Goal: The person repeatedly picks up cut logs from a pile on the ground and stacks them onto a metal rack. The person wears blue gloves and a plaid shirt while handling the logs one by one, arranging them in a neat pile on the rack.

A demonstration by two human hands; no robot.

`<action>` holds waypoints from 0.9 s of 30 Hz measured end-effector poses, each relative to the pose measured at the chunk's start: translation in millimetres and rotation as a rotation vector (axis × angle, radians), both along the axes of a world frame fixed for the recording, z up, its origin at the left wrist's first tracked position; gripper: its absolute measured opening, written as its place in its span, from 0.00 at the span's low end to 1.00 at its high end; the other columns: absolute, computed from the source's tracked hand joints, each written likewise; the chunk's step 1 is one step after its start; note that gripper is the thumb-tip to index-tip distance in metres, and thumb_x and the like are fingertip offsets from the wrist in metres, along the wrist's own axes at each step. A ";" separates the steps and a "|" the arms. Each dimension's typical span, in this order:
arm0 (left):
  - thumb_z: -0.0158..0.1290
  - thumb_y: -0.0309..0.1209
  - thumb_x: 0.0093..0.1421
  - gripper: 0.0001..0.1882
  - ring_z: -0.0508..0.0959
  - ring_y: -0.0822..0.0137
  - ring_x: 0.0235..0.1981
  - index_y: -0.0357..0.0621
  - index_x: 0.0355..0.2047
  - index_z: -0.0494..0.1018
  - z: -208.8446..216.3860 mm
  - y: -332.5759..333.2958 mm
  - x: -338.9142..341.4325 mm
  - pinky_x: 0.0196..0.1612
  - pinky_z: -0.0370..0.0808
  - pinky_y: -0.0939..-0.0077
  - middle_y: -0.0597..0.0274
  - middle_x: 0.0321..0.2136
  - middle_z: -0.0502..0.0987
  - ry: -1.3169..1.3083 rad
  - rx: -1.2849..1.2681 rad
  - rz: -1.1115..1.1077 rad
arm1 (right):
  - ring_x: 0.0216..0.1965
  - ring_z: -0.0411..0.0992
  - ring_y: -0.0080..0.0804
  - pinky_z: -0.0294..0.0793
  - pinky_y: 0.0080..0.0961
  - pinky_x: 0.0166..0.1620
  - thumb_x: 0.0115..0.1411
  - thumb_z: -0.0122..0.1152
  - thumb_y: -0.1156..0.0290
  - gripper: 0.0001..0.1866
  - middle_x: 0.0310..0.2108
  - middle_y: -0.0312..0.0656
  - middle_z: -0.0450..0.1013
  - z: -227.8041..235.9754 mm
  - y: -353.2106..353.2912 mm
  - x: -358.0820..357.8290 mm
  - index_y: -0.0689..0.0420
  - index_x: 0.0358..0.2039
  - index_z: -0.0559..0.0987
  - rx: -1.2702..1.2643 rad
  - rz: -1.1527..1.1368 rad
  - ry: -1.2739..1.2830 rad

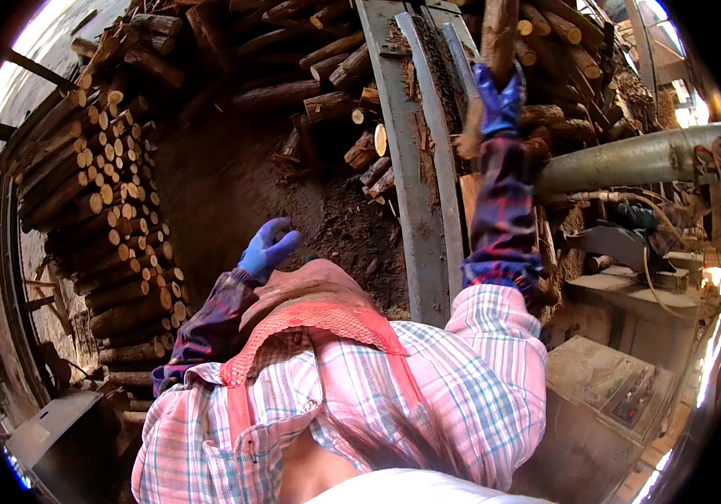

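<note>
My right hand (501, 99), in a blue-purple glove, reaches far forward and is closed around a brown log (500, 32). The log stands out beyond my fingers toward the top edge, beside a long metal rail bed (417, 193). Part of it is hidden behind the glove. My left hand (268, 249), gloved the same way, hangs in front of my reddish apron (314, 290) with nothing in it. Its fingers are loosely curved, the thumb apart from them.
Cut logs are stacked high at the left (112, 202). More logs (285, 97) lie heaped at the far side, some loose by the rail bed. To the right are a thick metal cylinder (629, 160), hoses and a control box (608, 386). Dark dirt floor (209, 168) lies ahead.
</note>
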State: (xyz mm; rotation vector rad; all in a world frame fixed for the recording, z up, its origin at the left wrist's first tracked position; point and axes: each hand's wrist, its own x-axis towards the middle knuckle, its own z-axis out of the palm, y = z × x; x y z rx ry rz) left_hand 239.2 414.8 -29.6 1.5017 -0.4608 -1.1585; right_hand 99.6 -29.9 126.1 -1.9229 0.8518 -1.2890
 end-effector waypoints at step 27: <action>0.62 0.47 0.47 0.36 0.71 0.49 0.51 0.34 0.50 0.69 -255.0 495.7 43.1 0.51 0.68 0.59 0.41 0.48 0.72 0.255 0.919 1.789 | 0.46 0.67 0.30 0.68 0.27 0.48 0.59 0.58 0.67 0.22 0.45 0.42 0.70 -200.1 412.8 132.7 0.64 0.52 0.69 0.708 0.756 0.793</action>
